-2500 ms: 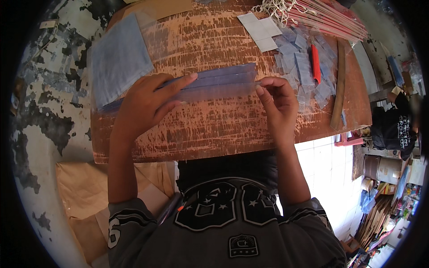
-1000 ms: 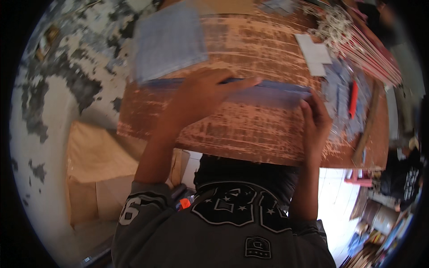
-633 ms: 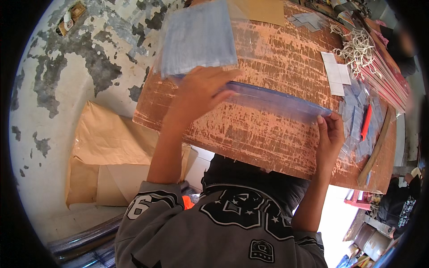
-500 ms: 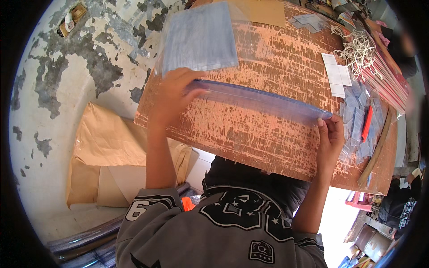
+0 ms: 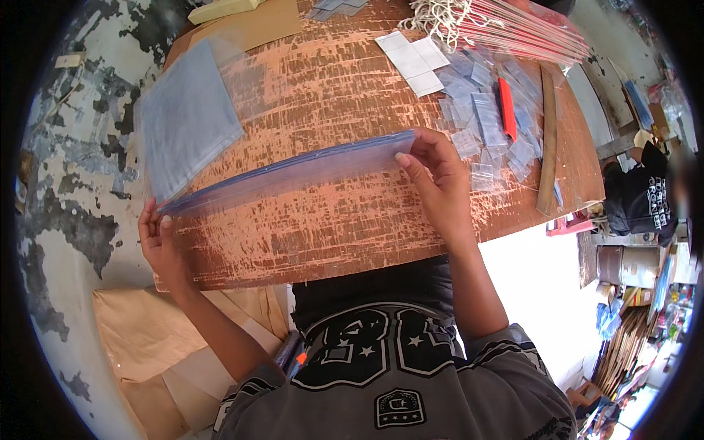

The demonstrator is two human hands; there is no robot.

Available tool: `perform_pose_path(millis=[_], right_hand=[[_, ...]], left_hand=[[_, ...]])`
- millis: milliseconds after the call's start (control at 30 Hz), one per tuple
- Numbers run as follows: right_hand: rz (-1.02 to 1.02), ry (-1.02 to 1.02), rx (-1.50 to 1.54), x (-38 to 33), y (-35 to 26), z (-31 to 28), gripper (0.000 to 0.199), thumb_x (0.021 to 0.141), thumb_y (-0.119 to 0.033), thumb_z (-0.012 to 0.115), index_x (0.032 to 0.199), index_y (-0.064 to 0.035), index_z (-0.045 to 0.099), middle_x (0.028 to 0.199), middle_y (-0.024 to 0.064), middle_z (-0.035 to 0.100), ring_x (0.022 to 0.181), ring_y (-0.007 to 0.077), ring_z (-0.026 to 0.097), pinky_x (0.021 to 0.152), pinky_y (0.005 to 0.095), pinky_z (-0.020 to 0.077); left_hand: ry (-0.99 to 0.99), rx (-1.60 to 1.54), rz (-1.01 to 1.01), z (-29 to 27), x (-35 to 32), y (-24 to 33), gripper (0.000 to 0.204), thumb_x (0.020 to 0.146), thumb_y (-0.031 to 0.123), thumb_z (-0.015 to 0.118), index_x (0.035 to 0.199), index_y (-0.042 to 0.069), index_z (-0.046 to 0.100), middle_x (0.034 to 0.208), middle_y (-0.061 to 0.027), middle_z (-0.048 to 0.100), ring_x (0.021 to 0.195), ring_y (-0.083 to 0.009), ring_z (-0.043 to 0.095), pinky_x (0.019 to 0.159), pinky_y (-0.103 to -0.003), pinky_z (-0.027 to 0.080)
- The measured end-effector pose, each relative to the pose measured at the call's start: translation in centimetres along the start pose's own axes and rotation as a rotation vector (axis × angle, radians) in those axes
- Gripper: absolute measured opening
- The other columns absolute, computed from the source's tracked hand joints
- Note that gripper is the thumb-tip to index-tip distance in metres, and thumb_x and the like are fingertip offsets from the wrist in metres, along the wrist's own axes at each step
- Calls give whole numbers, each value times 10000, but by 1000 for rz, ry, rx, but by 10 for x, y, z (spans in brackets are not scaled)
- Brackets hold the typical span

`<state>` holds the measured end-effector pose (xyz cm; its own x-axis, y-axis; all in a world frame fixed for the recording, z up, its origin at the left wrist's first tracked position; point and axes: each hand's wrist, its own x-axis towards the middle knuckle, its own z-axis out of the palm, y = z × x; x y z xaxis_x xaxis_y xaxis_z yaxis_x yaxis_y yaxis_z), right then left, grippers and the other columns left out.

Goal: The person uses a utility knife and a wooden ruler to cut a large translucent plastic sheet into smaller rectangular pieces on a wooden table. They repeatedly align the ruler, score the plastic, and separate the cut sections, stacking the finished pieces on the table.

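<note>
A long clear plastic zip bag point(image 5: 293, 172) with a blue edge is stretched across a worn brown wooden table point(image 5: 330, 227). My left hand point(image 5: 158, 242) pinches its left end at the table's left corner. My right hand point(image 5: 433, 183) pinches its right end near the table's middle. The bag lies flat and slanted, higher on the right.
A stack of clear bags point(image 5: 183, 117) lies on the table's left. Small clear bags point(image 5: 484, 110), a red cutter point(image 5: 506, 106), white paper sheets point(image 5: 411, 62), a wooden ruler point(image 5: 548, 139) and red-edged strips point(image 5: 528, 29) sit at the right. Brown paper point(image 5: 169, 345) lies on the floor.
My left hand has slid along the bag from its middle to its far left end. The right hand kept its grip on the right end.
</note>
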<state>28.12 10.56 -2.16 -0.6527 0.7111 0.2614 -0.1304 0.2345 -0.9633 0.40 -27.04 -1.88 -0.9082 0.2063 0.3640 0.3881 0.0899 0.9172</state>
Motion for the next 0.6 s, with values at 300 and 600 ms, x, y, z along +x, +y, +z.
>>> perform_pose_path(millis=[300,600], right_hand=[[0,112,-17,-12,0,0,294,1007,-61,750,1267,1,627,1238,153,738,1164,241,737,981,352,588],[-202,177,-178,-13,5,5,287,976,-25,761,1244,-27,658,1196,130,721,1071,249,742,891,345,601]], left_hand=[[81,-14,-20,11,-4,-5,385,1083,284,674,1375,35,642,1268,-78,693,1155,-148,603,1050,-300,459],[153,149,-44,30,-12,9,347,1125,297,594,1374,60,647,1256,-58,698,1134,-142,602,1026,-291,465]])
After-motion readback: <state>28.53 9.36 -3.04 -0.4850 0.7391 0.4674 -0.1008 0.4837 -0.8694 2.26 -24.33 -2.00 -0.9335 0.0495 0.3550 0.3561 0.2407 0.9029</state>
